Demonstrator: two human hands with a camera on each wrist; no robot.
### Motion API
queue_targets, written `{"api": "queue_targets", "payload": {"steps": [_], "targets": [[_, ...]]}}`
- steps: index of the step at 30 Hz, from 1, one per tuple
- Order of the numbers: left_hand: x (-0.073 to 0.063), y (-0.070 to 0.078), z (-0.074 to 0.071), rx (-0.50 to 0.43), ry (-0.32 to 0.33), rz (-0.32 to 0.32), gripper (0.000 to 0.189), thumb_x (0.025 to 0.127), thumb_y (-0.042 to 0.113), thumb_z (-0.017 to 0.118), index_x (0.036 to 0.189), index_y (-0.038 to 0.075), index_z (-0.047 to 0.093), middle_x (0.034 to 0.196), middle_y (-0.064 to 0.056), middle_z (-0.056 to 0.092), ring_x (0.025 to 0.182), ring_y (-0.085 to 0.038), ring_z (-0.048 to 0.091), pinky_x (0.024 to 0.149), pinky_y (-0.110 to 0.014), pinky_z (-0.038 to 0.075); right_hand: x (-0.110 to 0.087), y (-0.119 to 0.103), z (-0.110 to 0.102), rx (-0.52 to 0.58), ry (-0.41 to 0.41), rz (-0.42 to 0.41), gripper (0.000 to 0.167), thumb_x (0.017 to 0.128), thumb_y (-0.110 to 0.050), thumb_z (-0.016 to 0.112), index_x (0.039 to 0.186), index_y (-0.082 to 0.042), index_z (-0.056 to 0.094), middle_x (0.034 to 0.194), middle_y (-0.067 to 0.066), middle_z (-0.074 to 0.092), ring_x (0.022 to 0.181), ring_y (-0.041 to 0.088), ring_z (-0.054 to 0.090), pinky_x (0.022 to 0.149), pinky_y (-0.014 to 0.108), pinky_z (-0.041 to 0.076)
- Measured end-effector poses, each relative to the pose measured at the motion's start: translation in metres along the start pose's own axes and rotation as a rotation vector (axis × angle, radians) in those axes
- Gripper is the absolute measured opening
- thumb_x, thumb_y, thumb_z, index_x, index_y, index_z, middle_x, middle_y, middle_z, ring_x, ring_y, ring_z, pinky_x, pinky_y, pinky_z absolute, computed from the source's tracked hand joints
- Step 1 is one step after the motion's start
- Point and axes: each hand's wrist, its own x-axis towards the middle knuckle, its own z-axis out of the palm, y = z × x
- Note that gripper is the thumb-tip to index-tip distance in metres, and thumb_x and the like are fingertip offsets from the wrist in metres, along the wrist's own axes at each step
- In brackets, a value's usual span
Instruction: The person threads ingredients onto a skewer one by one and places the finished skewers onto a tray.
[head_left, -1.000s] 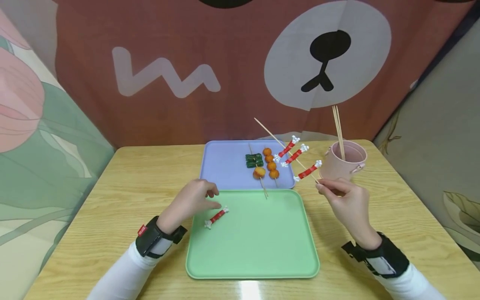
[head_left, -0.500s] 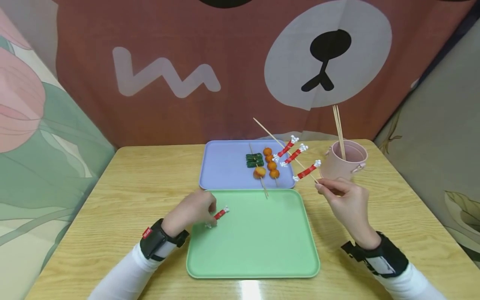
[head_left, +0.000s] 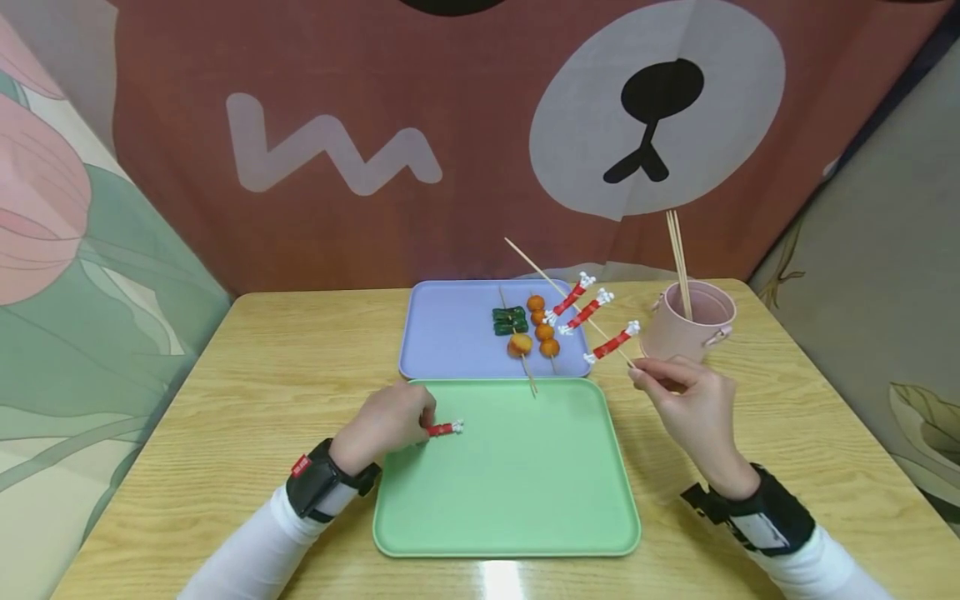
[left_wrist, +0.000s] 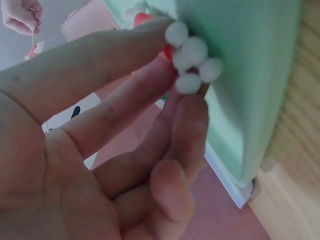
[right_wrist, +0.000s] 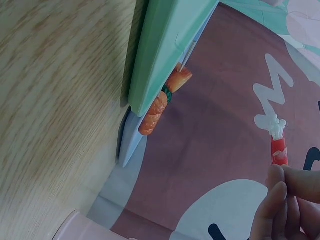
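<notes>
My left hand pinches a red toy food piece with white knobbly ends at the left of the green tray. In the left wrist view, thumb and fingers close on its red middle, and white knobs stick out. Over on the right, my right hand grips the lower end of a wooden skewer between thumb and fingers. Three similar red pieces are threaded on it. The skewer slants up to the left, its bare pointed tip free, above the blue tray's right side.
Behind the green tray lies a blue tray. On it are a skewer of orange balls and one with green pieces and a golden ball. A pink bucket holding several bare skewers stands at the back right.
My left hand has come down onto the red piece and taken hold of it; the piece has turned to lie flatter. The right hand and its skewer have barely moved.
</notes>
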Motion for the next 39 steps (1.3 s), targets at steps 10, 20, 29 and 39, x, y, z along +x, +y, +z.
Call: {"api": "queue_targets", "payload": {"steps": [10,20,29,39], "targets": [[0.004,-0.001,-0.002,-0.027,0.091,0.052,0.014,0.075,0.007,0.074,0.069,0.015,0.063,0.069,0.003,0.056,0.062,-0.013,0.049,0.053,-0.026,0.039,0.003,0.001,0.001,-0.008,0.014,-0.013,0.009,0.072,0.001,0.079,0.080,0.000,0.076,0.068,0.009,0.070,0.063,-0.022,0.050,0.054,0.003,0.041],[0.017,0.001,-0.024,-0.294,0.535,0.111,0.004,0.082,0.009,0.071,0.084,0.009,0.068,0.080,-0.003,0.069,0.074,-0.016,0.063,0.065,-0.031,0.051,0.007,-0.007,0.004,0.039,0.000,-0.022,0.010,0.072,0.001,0.079,0.082,0.000,0.076,0.070,0.008,0.070,0.065,-0.019,0.053,0.054,0.005,0.044],[0.029,0.002,-0.047,-0.522,0.748,0.088,0.009,0.081,0.011,0.072,0.088,0.005,0.070,0.075,-0.007,0.069,0.064,-0.016,0.062,0.055,-0.022,0.049,0.010,-0.020,0.014,0.121,0.003,-0.058,0.014,0.072,0.001,0.079,0.085,-0.001,0.076,0.070,0.008,0.071,0.065,-0.013,0.056,0.050,0.009,0.040],[0.036,-0.001,-0.079,-0.635,0.916,0.135,0.014,0.084,0.017,0.071,0.089,0.004,0.072,0.073,-0.008,0.070,0.058,-0.012,0.061,0.053,-0.019,0.050,0.011,-0.035,0.022,0.222,-0.051,-0.065,0.016,0.072,0.006,0.077,0.086,0.000,0.076,0.071,0.006,0.070,0.065,-0.004,0.058,0.053,0.011,0.042]]}}
